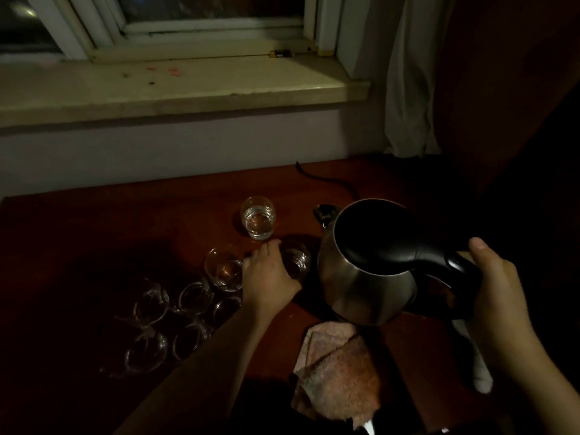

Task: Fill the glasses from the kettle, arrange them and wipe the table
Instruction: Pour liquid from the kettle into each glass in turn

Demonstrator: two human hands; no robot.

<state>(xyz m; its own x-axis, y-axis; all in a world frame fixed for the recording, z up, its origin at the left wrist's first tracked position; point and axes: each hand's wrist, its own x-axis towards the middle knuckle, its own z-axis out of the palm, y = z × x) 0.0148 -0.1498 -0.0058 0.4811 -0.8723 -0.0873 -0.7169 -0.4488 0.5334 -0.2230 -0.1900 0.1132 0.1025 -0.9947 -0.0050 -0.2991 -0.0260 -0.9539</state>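
1. Nearest: folded pinkish cloth (340, 372) lay on the table (94, 233), just in front of the kettle (367, 268) & below it in view.
2. Right hand (499, 287) was clenched round the kettle's black handle (452, 265), thumb on top. Kettle was steel w/ black lid, held up off the table, tipped a bit to the left.
3. Left of kettle, near side: a bunch of empty glasses (169, 321) lying on their sides, bunched close, some touching. Too dark to count for sure.
4. Left hand (270, 274) was wrapped round a small glass (296, 260) standing just left of the kettle, fingers curled over its far side. Contents hard to tell.
5. One upright glass (224, 268) sat just left of that hand, a little liquid in the bottom.
6. Beyond kettle's left side: upright glass w/ water (258, 217), apart from the rest.
7. Behind kettle: dark cord (323, 180) trailed over the table.
8. Farthest: pale windowsill (175, 89) & curtain (411, 89), well behind kettle.
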